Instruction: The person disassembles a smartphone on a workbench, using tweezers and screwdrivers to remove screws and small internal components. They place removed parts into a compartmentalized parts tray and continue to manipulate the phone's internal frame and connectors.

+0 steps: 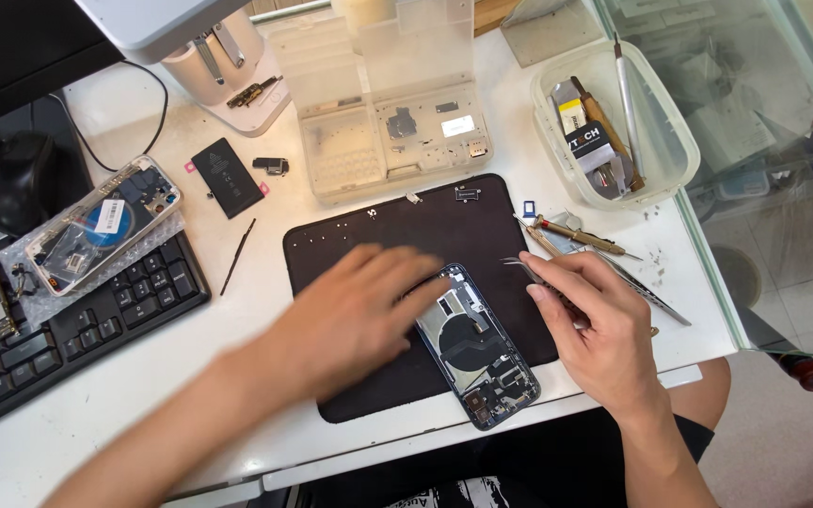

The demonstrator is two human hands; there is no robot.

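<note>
An opened dark phone housing (478, 346) lies on a black work mat (397, 235), its inner parts facing up. My left hand (355, 315), blurred by motion, rests flat on the mat with its fingers spread, touching the housing's upper left edge. My right hand (587, 325) sits just right of the housing and pinches thin metal tweezers (531, 272), whose tips point left toward the housing's top.
A black keyboard (68, 329) with a second opened phone (101, 226) in bubble wrap lies left. A loose battery (227, 177), a clear parts organiser (392, 132), a tool tub (613, 127) and screwdrivers (581, 235) lie behind. The table edge (708, 263) is at the right.
</note>
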